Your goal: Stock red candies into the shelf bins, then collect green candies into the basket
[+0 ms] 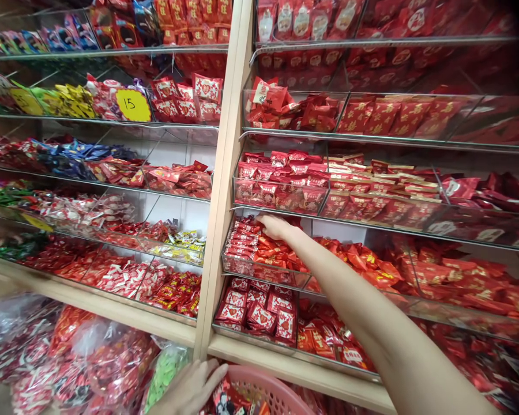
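My right hand (pixel 275 227) reaches into a clear shelf bin (pixel 281 275) of red candy packets (pixel 270 253). Its fingers look bent and close together among the packets, with the tips hidden; I cannot make out what they hold. Beside it, at the bin's left side, lie red packets with checked edges (pixel 242 242). My left hand (pixel 194 385) is low at the bottom of the view, fingers stretched and apart, beside the rim of a pink plastic basket (pixel 277 380). Inside the basket are several wrapped sweets (pixel 237 400), partly cut off by the frame.
Shelves of clear bins with wrapped sweets rise on both sides of a wooden upright (pixel 220 173). A shelf edge (pixel 285 213) runs just above my right hand. A yellow price tag (pixel 133 105) reads 15. Bulging plastic bags (pixel 90 357) of sweets stand at the lower left.
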{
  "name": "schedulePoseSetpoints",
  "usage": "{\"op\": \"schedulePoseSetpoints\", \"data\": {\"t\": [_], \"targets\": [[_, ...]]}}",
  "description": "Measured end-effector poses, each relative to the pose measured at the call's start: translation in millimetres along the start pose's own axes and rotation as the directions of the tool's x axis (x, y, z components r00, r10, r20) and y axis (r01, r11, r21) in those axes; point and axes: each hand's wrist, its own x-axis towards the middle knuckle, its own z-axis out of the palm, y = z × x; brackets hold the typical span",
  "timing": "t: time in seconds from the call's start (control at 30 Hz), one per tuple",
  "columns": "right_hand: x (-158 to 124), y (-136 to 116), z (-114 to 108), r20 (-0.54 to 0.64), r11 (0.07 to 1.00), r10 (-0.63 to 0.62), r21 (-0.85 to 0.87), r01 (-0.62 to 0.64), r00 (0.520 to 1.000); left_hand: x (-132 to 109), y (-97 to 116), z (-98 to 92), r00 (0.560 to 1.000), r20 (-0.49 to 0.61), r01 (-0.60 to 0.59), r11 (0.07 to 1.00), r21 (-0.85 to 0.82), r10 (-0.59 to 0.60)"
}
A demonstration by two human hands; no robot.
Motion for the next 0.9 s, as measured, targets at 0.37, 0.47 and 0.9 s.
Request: {"op": "schedulePoseSetpoints", "data": {"t": [0.37,0.47,0.9], "targets": [[-23,6,3,-0.186,1.000,0.019,-0.015,-0.022,0.982,1,-1,1.8,1.000,0.006,-0.011,1.000,0.028,0.011],[-35,3,2,-0.249,0.993,-0.062,-0.111,0.036,0.966,0,-1,1.0,1.000,0.002,-0.014,1.000,0.020,0.014],[-181,-65,19,-0.485,0.432,0.639,0.868,0.244,0.597,3,0,-6.1,1.000,0.018,0.009,0.963,-0.269,-0.005]]}}
